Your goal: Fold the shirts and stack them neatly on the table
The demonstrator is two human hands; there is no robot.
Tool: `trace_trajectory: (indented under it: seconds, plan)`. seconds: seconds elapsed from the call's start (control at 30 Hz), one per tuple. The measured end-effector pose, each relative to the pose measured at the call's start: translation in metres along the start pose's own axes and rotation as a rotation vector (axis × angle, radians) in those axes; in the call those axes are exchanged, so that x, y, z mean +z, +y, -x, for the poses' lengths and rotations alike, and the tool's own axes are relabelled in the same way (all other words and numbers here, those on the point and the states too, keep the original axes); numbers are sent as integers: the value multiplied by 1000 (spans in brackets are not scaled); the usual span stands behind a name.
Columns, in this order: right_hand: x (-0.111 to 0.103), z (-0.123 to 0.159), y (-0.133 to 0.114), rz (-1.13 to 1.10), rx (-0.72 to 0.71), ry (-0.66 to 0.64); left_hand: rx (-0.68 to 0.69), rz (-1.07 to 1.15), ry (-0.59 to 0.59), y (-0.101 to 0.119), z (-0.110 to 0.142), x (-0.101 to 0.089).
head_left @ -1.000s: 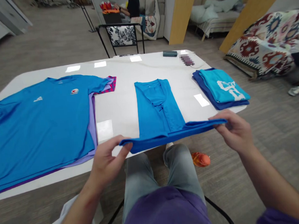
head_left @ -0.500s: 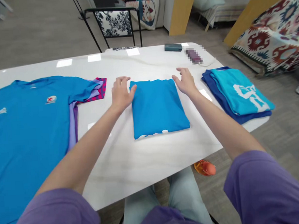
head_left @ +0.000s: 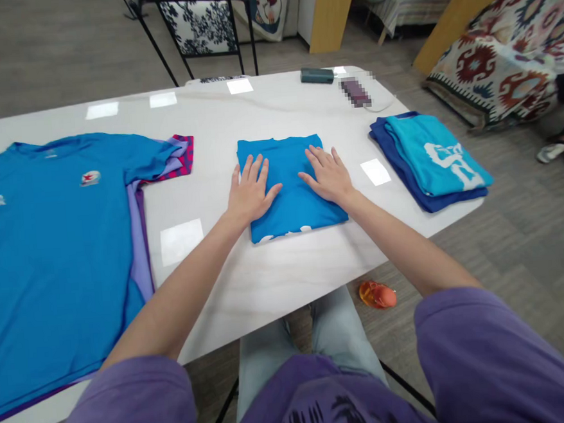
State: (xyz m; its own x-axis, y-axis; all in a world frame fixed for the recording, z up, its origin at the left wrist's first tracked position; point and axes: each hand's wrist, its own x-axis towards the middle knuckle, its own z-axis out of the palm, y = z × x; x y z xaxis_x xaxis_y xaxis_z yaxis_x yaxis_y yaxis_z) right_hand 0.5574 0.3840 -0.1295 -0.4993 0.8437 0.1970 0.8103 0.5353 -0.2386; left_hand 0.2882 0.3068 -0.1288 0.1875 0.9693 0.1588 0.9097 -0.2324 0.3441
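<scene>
A blue shirt [head_left: 285,153], folded into a small rectangle, lies on the white table [head_left: 286,275] in front of me. My left hand [head_left: 251,191] rests flat on its left half, fingers spread. My right hand [head_left: 326,175] lies flat on its right half, fingers stretched out too. Neither hand grips anything. To the left, a blue t-shirt [head_left: 56,234] is spread out flat on top of a lilac shirt and other shirts.
A stack of folded shirts [head_left: 430,159], turquoise on dark blue, sits at the table's right end. A dark case [head_left: 317,75] and a blurred small object [head_left: 355,92] lie at the far edge. A black chair [head_left: 201,24] stands beyond; an orange shoe [head_left: 377,294] lies on the floor.
The shirt's lower half was lifted by both hands and folded up over the rest. The hands then let go and moved from its far corners onto its top, pressing flat.
</scene>
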Motion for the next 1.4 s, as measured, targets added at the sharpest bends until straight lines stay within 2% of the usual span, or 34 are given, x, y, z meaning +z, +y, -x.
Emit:
trace_trajectory:
  seconds: [0.07,0.13,0.23,0.37,0.47,0.63,0.7,0.73,0.8,0.9,0.97,1.0,1.07,1.17,1.23,1.33,1.4]
  plan:
    - [-21,46,-18,-13,-70,5,81,16,25,21,43,-11]
    - [-36,97,-29,-15,-156,-48,154,13,17,35,88,-17]
    - [-44,153,-27,47,-199,-90,199,-31,6,38,133,-18]
    - [-43,171,-18,166,-181,-69,204,-75,10,34,142,-16]
    - [-44,183,-24,198,-196,-48,223,-97,-13,41,157,-18]
    - [-59,253,-46,138,-278,-108,275,-11,-92,70,234,-31]
    - [-71,271,-49,42,-315,-168,270,91,-139,75,251,-40]
    - [-76,271,-47,-25,-313,-189,235,146,-143,73,250,-44]
    - [-84,250,-36,-160,-204,-170,68,227,-88,57,227,-49]
    - [-82,175,-5,-198,176,-115,-321,232,44,15,151,-50]
    - [-70,113,17,-139,367,-219,-506,211,1,-15,95,-47]
    - [-63,84,26,-127,401,-292,-563,197,-56,-26,69,-45]
    - [-45,35,40,-162,378,-399,-614,151,-183,-41,28,-40]
    - [-21,-11,46,-247,333,-426,-601,122,-286,-41,-7,-30]
    - [-13,-23,42,-340,362,-391,-568,225,-256,-33,-16,-26]
    - [-20,-22,25,-670,385,-253,-636,557,-124,-15,-17,-30]
    - [-39,-15,11,-895,379,-169,-758,814,-53,2,-14,-44]
